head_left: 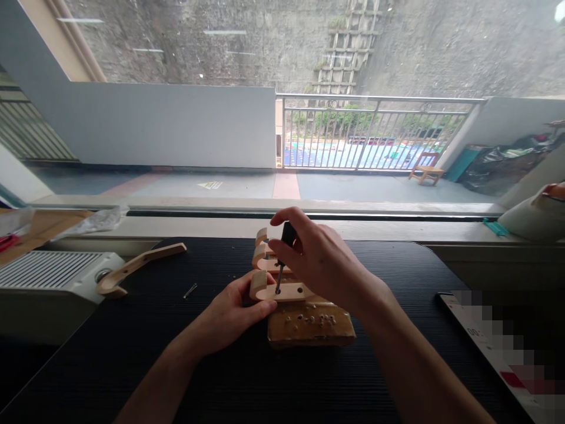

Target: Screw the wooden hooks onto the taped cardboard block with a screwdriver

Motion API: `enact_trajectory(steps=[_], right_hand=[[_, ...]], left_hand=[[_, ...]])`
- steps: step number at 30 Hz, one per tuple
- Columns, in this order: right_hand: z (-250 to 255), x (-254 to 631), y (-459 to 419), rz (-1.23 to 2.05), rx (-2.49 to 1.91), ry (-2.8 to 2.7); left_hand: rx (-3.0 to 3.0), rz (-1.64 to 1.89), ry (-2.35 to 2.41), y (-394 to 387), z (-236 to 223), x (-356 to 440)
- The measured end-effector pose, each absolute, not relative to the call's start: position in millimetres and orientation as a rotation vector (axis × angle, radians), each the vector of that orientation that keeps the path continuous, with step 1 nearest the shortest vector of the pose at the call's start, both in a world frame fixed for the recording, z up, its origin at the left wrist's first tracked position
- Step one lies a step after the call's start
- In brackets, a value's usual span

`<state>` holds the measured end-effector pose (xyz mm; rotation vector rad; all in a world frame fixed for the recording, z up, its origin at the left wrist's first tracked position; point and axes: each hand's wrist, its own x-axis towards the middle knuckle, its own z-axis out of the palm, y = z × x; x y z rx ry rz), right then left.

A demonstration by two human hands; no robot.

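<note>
My right hand [322, 253] is closed around the dark handle of a screwdriver [281, 271], which leans slightly. Its tip meets a hole near the curved end of a pale wooden hook [289, 292]. A second dark hole shows farther right along that hook. My left hand [238, 306] pinches the hook's curved end, with the thumb along its near edge. Under the hook lies a brown wooden block [309, 335] with several small holes and bumps on its near part. More wooden hooks [260, 254] line up behind, partly hidden by my right hand.
On the black table [145, 353], a loose wooden hook [141, 262] lies at left and small screws [190, 291] rest nearby. A phone-like device [468, 335] is at the right edge. A white radiator [62, 280] stands left; a window sill [198, 228] runs behind.
</note>
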<state>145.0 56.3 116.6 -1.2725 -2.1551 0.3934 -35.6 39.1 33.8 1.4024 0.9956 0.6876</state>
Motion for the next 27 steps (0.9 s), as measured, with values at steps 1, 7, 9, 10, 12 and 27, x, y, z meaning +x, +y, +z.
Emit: enact_trajectory(steps=[1, 7, 9, 10, 12, 27], right_hand=[[118, 146, 54, 0.426, -1.220, -2.190], [124, 151, 45, 0.477, -1.099, -2.257], [122, 150, 47, 0.429, -1.130, -2.247], [121, 150, 49, 0.399, -1.154, -2.236], [119, 149, 51, 0.341, -1.219, -2.205], [119, 145, 53, 0.321, -1.266, -2.199]], left_hand=[[1.411, 0.683, 1.003, 39, 34, -36], [1.465, 0.672, 1.014, 39, 39, -36], [1.458, 0.673, 1.017, 38, 39, -36], [1.453, 0.678, 1.020, 37, 39, -35], [1.439, 0.687, 1.022, 37, 39, -35], [1.452, 0.692, 1.019, 38, 36, -36]])
